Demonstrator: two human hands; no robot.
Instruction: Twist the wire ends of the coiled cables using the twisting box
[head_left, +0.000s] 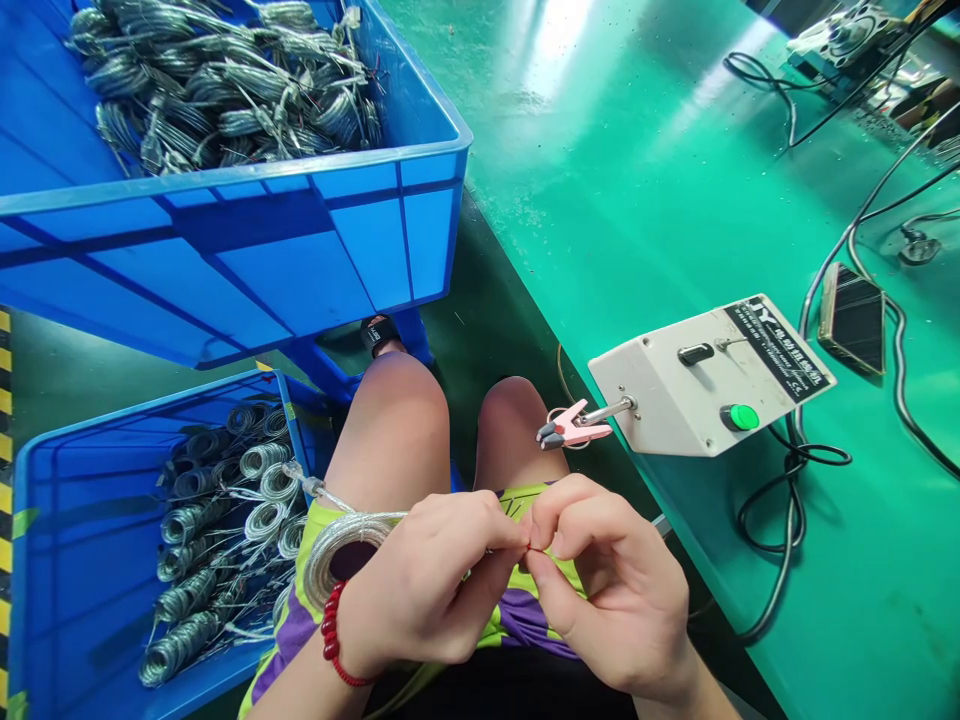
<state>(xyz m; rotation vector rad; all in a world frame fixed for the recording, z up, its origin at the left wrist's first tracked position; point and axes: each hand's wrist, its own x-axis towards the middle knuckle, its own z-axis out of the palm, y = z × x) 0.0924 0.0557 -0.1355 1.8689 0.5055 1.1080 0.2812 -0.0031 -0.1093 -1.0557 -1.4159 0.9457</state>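
Observation:
Over my lap, my left hand [450, 575] and my right hand [600, 580] meet with thumbs and forefingers pinched together. Between the fingertips a thin red wire end [530, 547] just shows. A coiled clear-jacketed cable [324, 555] rests on my thigh behind my left hand, its white connector [311, 483] pointing to the upper left. The cable's run from the coil passes under my left hand, so part of it is hidden. Ahead of my right hand, a pink clip [576, 428] is mounted on the shaft of a beige machine [709, 385] with a green button.
A large blue bin [420, 190] at upper left holds many cable bundles [225, 90]. Below it, another blue bin [82, 500] contains coiled cables [180, 640]. On the green table [637, 180] lie a phone [853, 320], black cords [795, 520] and a plug [919, 245].

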